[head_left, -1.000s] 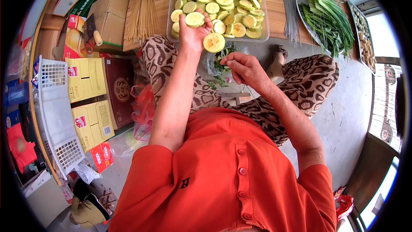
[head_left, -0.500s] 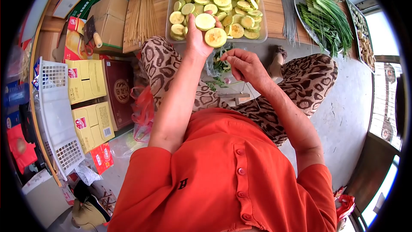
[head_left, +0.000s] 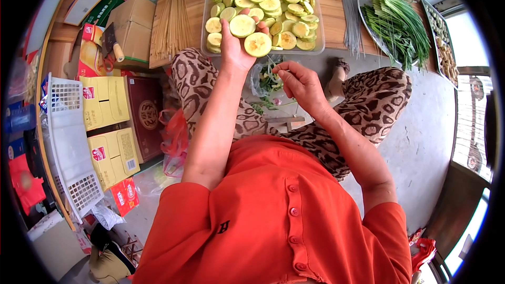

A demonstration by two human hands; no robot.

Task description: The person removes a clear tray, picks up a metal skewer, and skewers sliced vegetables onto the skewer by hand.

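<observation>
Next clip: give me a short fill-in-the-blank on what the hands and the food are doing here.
1. The left hand holds two round green slices of ____.
2. More slices fill the clear plastic ____ on the wooden table.
3. The right hand pinches a thin ____.
4. Bamboo skewers lie to the ____ of that container.

Missing words: zucchini; container; skewer; left

A single head-worn camera looks steeply down and forward over the wearer's orange buttoned shirt (head_left: 279,215) and leopard-print trousers (head_left: 368,105). The fisheye lens bends the scene and blackens the frame corners. The wooden worktop (head_left: 336,5) lies along the top edge, farther off than the chest, which fills the lower half. Stacked yellow cardboard boxes (head_left: 105,126) occupy the left margin. No second view exists
</observation>
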